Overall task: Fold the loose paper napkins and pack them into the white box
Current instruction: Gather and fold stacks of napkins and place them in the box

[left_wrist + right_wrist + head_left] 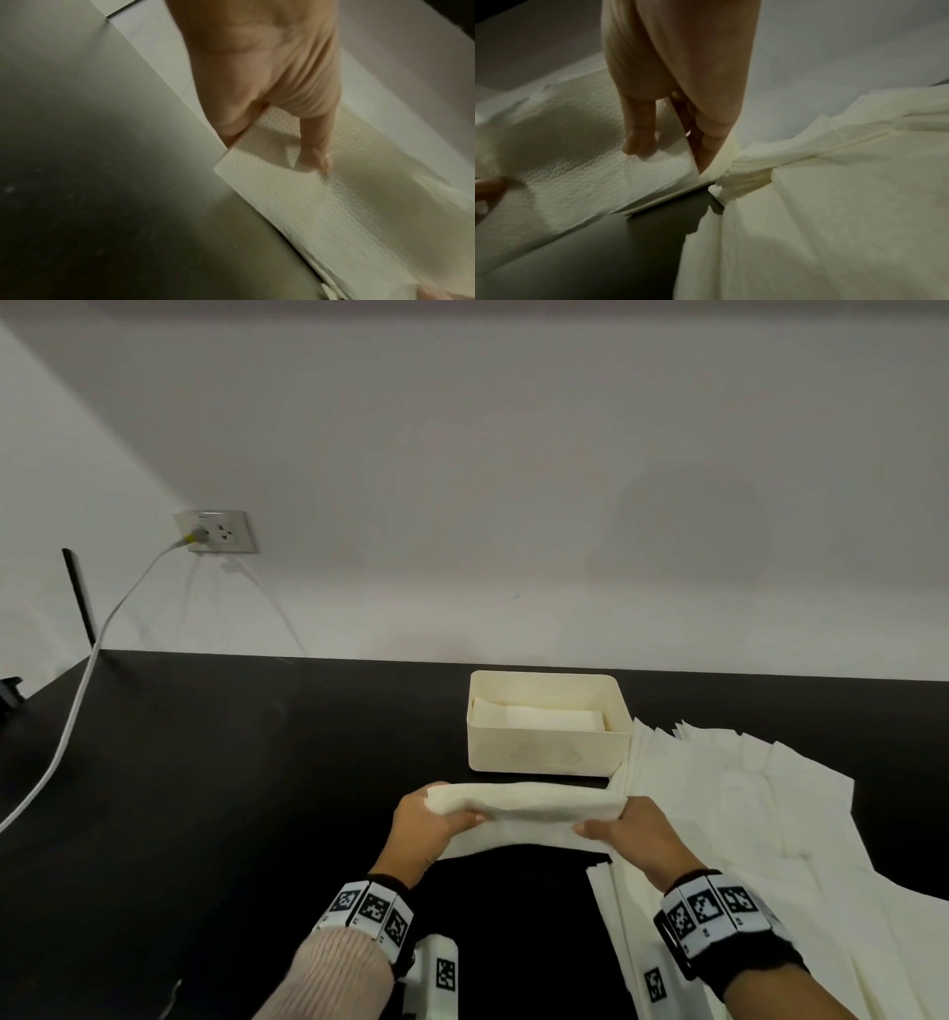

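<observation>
A white paper napkin stretches between my two hands just in front of the white box, with its far half rolled over toward me. My left hand pinches its left end, thumb on top and fingers beneath. My right hand pinches the right end, thumb on top and fingers tucked into the fold. The box sits open on the black table and holds folded napkins lying flat inside.
A spread pile of loose napkins covers the table to the right of the box and under my right forearm. A grey cable runs from a wall socket down the far left. A white tagged device sits near my left wrist.
</observation>
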`<state>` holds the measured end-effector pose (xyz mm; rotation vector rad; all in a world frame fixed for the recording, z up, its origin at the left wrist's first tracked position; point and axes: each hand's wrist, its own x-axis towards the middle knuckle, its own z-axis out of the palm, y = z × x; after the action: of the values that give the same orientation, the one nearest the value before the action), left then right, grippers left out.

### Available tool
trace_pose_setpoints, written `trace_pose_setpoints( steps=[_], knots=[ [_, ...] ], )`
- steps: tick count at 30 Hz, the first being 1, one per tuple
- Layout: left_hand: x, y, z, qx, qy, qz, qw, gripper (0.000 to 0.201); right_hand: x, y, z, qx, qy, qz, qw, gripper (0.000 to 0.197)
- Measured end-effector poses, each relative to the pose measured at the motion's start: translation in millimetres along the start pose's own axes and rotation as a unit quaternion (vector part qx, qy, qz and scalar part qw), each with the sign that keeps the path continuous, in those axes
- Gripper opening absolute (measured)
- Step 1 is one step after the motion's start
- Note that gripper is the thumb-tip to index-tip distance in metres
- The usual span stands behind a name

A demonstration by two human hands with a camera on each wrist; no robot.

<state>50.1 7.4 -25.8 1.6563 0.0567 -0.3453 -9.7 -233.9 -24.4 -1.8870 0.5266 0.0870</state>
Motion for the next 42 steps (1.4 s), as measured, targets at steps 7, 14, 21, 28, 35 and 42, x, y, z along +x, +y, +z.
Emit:
trace_pose_setpoints(
  steps=[7,14,21,28,35,42],
  knots=[
    [0.7,-13.1,-1.7,0.041,-0.03,-0.041,0.998,0.035,3.5,18.8,5.1,0.002,-0.023,0.039,0.999,0.045],
    [1.9,-11.3,-2.0,0.025,-0.02,-0.01,0.999,0.024,5.2,1.2,-0.4,0.02,-0.002,0.012,1.0,0.028],
    [-0.4,-10.6,-8.4,0.06,-0.047,-0.018,0.997,0.031,1.2,9.9,6.9,-0.014,-0.027,0.032,0.999,0.035],
    [-0.6,-7.6,-8.3,0.063,-0.028,0.011,0.998,0.022,-1.9,-2.8,2.9,-0.006,-0.004,0.003,1.0,0.023],
    [2.3,-9.8,-6.2,0.083,-0.018,-0.023,0.996,0.031,-1.6,2.2,9.4,-0.04,-0.004,0.011,0.999,0.032],
    [13.4,26.7,-0.1,0.038,0.026,0.044,0.998,0.044,3.3,-30.7,-1.4,0.037,0.087,-0.049,0.994,0.043]
  ],
)
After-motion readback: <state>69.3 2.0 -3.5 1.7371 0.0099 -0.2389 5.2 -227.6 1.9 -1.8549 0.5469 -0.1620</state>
